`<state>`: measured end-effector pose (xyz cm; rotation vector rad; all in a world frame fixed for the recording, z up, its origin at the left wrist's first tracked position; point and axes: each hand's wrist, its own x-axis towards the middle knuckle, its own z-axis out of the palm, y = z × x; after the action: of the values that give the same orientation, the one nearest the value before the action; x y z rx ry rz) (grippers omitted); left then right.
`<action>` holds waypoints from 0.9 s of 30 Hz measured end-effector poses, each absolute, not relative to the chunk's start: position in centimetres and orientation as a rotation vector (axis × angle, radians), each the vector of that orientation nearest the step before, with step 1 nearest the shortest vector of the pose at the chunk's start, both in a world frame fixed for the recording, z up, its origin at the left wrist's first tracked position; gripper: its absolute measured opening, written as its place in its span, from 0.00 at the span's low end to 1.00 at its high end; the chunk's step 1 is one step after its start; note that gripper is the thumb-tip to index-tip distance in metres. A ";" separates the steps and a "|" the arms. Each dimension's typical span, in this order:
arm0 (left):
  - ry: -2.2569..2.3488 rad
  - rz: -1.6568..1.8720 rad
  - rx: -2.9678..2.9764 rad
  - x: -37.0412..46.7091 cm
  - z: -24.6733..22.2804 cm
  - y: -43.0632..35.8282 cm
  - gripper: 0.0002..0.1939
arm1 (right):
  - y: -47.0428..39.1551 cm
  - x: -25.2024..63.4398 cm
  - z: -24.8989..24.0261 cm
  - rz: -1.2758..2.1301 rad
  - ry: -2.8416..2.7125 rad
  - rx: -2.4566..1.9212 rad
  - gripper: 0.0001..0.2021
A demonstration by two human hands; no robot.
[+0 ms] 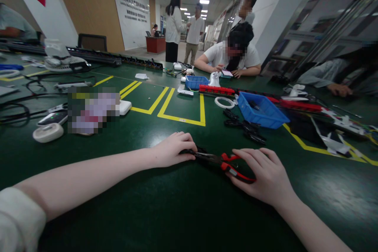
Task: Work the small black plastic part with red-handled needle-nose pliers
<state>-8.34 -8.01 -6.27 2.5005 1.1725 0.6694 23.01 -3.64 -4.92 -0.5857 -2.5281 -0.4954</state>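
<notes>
Near the middle of the green table [141,204], my left hand [174,149] is closed, its fingertips pinching a small black cable piece [186,151]. My right hand [262,175] is wrapped round the red and black handles of needle-nose pliers [233,169]. The pliers' jaws point left and meet the black piece at my left fingertips; the exact contact is too small to make out. Behind my right hand lie several bundled black cables [249,128], beside a blue bin [261,110] with dark items inside.
Left of centre are a phone [93,114], a white case [124,107] and another pale case [48,132]. Further back lie a white tape roll [224,102], a smaller blue bin [197,82] and a red strip [217,89]. A person [230,53] leans on the far edge.
</notes>
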 end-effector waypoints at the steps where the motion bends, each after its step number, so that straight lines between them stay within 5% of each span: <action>1: 1.170 0.672 2.499 -8.4 -6.3 -8.0 0.06 | -3.7 23.0 -4.9 -0.481 -2.527 -0.592 0.24; 27: 1.156 0.666 2.508 -8.4 -6.4 -7.9 0.06 | -3.9 22.7 -4.8 -0.486 -2.516 -0.586 0.20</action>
<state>-8.40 -7.93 -6.42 2.5079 1.1563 0.6661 22.72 -3.88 -4.79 -0.5858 -2.5163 -0.4864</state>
